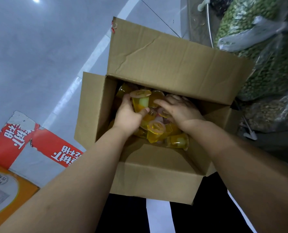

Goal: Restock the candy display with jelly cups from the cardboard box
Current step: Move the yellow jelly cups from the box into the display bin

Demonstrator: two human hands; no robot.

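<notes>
Left hand (128,115) gripping jelly cup (140,101), right hand (177,109) spread on cups, cardboard box (156,174) flaps open

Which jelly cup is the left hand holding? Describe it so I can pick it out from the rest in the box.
Look inside the open cardboard box, at the far side of the pile. The left hand grips one jelly cup lifted above the others. Unlike its neighbours lying tumbled, it stands upright, lid on top, with a pale green chunk showing in yellow jelly.

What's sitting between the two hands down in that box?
In the head view, yellow jelly cups fill the gap between the left hand and right hand inside the cardboard box.
</notes>
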